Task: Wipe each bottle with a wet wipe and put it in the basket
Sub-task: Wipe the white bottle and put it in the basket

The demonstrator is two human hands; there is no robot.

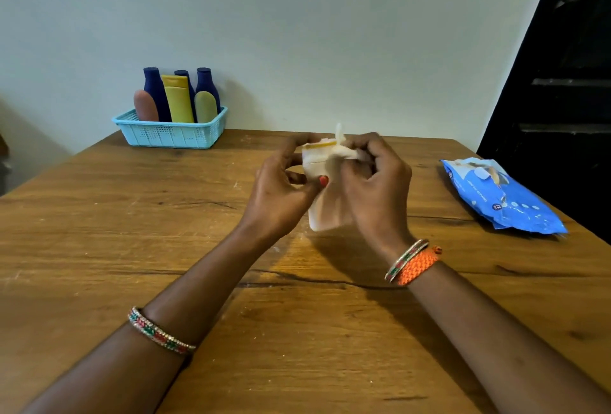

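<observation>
Above the middle of the wooden table (132, 248) my left hand (281, 188) grips a white bottle (325, 205) with a yellow band near its top. My right hand (373, 182) holds a white wet wipe (344, 149) against the bottle's upper part, and the wipe covers the cap. At the back left by the wall stands a light blue basket (172, 134). It holds several upright bottles: dark blue ones (153, 89), a yellow tube (178, 99), a brown one (145, 106) and a pale green one (205, 106).
A blue pack of wet wipes (502, 197) lies near the table's right edge. A dark door (568, 83) with a metal knob stands to the right behind the table. A pale wall runs behind the table's far edge.
</observation>
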